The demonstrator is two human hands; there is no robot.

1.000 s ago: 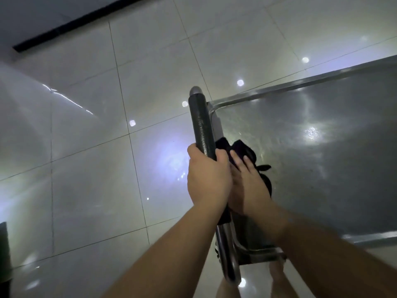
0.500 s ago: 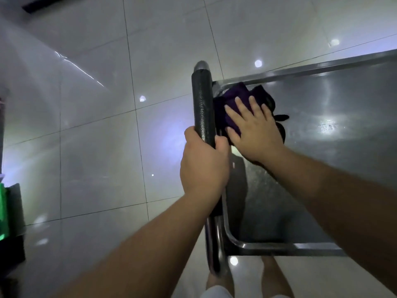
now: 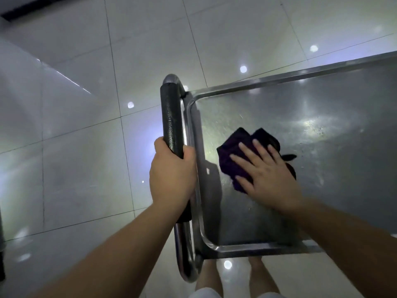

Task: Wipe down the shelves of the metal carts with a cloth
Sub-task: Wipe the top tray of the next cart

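Observation:
The metal cart's top shelf [image 3: 322, 100] is a dull steel tray with a raised rim, filling the right of the head view. A dark purple cloth [image 3: 233, 155] lies crumpled on the shelf a little in from its left rim. My right hand [image 3: 266, 175] presses flat on the cloth with straight, spread fingers. The cart's handle [image 3: 170, 117] is a steel tube with a black foam sleeve, running along the shelf's left end. My left hand [image 3: 171, 177] grips that black sleeve near its lower end.
Glossy pale floor tiles [image 3: 75, 147] with light reflections spread to the left and behind the cart. My legs [image 3: 232, 282] show below the shelf's near rim. A dark object [image 3: 1, 250] stands at the far left edge.
My right hand slid the cloth from the shelf's far left corner by the handle toward the right and nearer to me. My left hand kept its grip on the handle.

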